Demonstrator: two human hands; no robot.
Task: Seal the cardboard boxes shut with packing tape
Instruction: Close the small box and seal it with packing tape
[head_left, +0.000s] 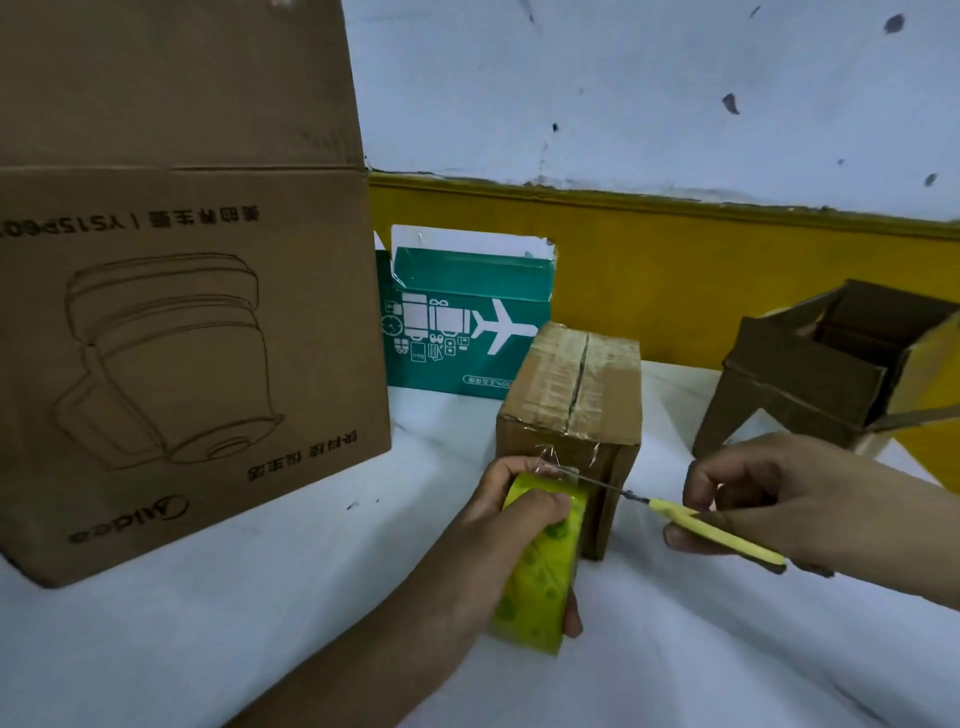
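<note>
A small brown cardboard box (571, 395) stands in the middle of the white surface, its top flaps closed and covered with clear tape. My left hand (511, 512) grips a yellow-green roll of packing tape (540, 571) just in front of the box's near face. A strip of clear tape runs from the roll up to the box. My right hand (753, 499) holds yellow-handled scissors (691, 519), whose thin blades reach left to the tape strip at the top of the roll.
A large brown appliance box (182, 338) fills the left side. A teal box with a white plane print (467, 322) stands open at the back by the yellow wall band. An open brown box (831, 374) sits at the right.
</note>
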